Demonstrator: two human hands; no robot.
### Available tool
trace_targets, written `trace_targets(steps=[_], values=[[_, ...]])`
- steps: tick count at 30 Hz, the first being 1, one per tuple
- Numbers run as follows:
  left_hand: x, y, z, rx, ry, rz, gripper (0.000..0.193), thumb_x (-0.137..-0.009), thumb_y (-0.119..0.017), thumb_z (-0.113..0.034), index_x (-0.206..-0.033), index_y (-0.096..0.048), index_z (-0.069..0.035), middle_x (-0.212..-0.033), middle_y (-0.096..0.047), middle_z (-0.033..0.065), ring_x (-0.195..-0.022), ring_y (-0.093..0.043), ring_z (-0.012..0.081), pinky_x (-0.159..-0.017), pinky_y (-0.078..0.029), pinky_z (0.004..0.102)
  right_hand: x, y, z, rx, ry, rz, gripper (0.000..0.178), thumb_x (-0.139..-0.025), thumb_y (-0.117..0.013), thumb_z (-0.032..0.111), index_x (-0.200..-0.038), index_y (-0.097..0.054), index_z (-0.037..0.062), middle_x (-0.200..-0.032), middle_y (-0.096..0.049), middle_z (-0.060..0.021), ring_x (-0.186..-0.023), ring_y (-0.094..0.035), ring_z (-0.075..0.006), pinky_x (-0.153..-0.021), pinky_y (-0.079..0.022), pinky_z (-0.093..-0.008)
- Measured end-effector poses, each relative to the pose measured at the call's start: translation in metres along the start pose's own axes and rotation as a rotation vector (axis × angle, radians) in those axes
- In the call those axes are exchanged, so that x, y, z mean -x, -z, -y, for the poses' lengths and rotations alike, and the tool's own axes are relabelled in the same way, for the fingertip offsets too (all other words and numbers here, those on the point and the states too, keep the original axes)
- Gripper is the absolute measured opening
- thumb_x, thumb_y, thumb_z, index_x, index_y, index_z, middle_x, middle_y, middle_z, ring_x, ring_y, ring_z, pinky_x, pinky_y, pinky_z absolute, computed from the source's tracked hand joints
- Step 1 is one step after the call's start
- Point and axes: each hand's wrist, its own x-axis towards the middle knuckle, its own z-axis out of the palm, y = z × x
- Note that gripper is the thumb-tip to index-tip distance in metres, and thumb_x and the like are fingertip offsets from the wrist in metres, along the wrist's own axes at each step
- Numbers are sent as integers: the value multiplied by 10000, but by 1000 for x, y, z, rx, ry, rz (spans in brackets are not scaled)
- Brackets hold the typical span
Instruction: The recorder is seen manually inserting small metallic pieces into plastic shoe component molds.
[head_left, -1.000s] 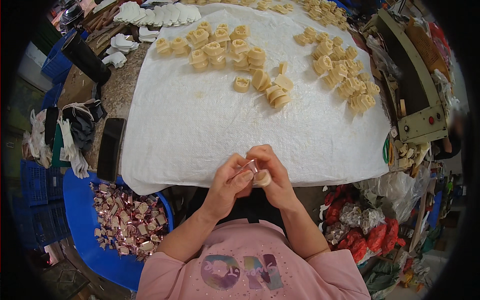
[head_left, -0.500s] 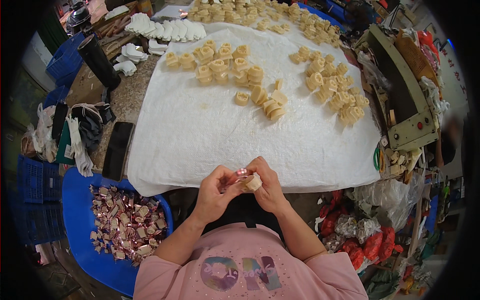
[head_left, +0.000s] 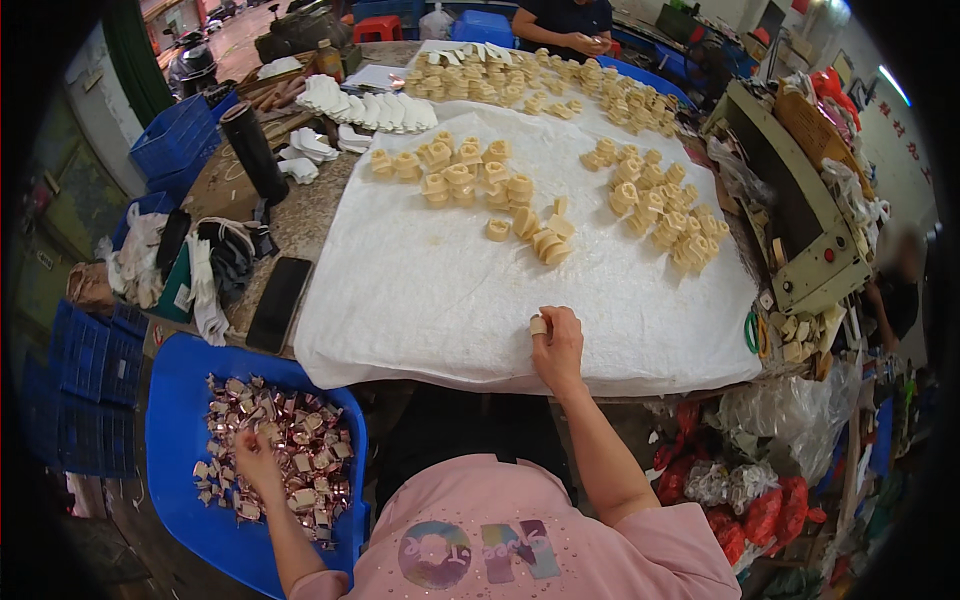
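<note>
My left hand is down in the blue tub, over a heap of small beige pieces with shiny pink foil-like parts. Its fingertips blend into the heap, so whether they grip a piece cannot be made out. Above the near part of the white woven sheet, my right hand is closed, with a small beige piece at its thumb and fingertips. Beyond it on the sheet stand cream ring-shaped pieces, with a short row of them lying on their sides nearest my right hand.
More cream pieces lie at the right and along the far edge. White shaped pieces, a black cylinder and a black phone are at the left. A green metal machine stands right. Another person's hands show at the far side.
My hands have parted. The left has gone down left into the tub; the right has moved slightly up and right with the beige piece. The view has tilted up, showing another person.
</note>
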Motion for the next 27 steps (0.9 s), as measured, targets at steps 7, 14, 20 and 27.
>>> trace_targets(steps=[7,14,20,27], values=[[4,30,44,-463,139,-363,384,-843,-574,-80,-1215,-497,-20,-1212,-482,181,-1053,-492,302,-870,-417,397,0,0,3,9,19,-10,137,-821,-606,59,-950,-567,35,-809,-553,-93,-759,-520,-269,-741,-378,-377],[-15,-13,-121,442,-20,89,331,-833,-582,-35,-1162,-550,-46,-995,-550,72,-893,-521,157,-787,-436,287,2,-1,1,31,67,-33,135,-801,-601,43,-931,-571,30,-771,-554,-91,-766,-526,-262,-731,-380,-375],[-34,-64,-203,742,-63,436,292,-848,-581,-10,-1139,-559,-25,-947,-557,33,-848,-523,109,-761,-435,233,0,1,4,44,66,-6,157,-772,-603,25,-925,-572,37,-766,-551,-87,-756,-520,-265,-722,-371,-381],[-119,-124,-265,837,96,684,347,-900,-568,-175,-1201,-513,-10,-1042,-588,77,-964,-575,156,-796,-415,276,-4,7,10,40,66,119,186,-736,-620,24,-912,-567,51,-746,-539,-75,-717,-502,-254,-700,-343,-378]])
